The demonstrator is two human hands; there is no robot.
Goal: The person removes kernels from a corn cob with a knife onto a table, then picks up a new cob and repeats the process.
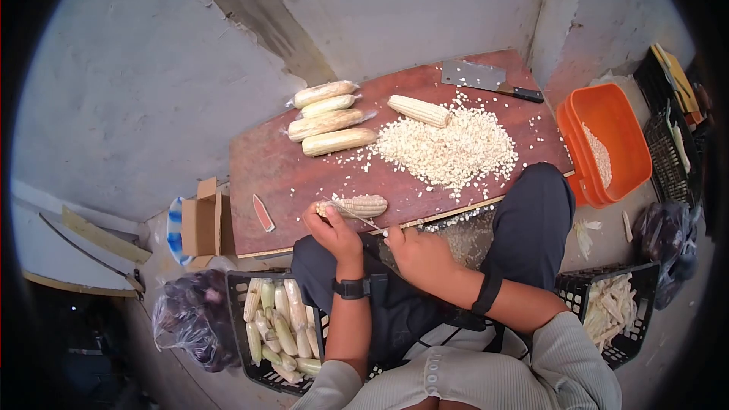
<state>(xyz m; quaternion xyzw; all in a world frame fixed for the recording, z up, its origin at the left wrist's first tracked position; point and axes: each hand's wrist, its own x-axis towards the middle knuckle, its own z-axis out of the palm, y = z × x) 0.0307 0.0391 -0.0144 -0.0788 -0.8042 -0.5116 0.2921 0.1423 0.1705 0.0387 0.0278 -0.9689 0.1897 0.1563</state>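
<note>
Reddish wooden board (281, 167) against grey concrete walls (137, 91).

Black wristwatch (351, 288), ribbed grey sleeves (585, 364)

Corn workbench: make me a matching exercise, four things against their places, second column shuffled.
Things:
1. cleaver
2. orange tub
3. kernel pile
4. cardboard box

Places:
A. middle of the wooden board
B. off the board's left edge
C. far right corner of the board
D. off the board's right edge

Pairs: 1-C, 2-D, 3-A, 4-B
</note>
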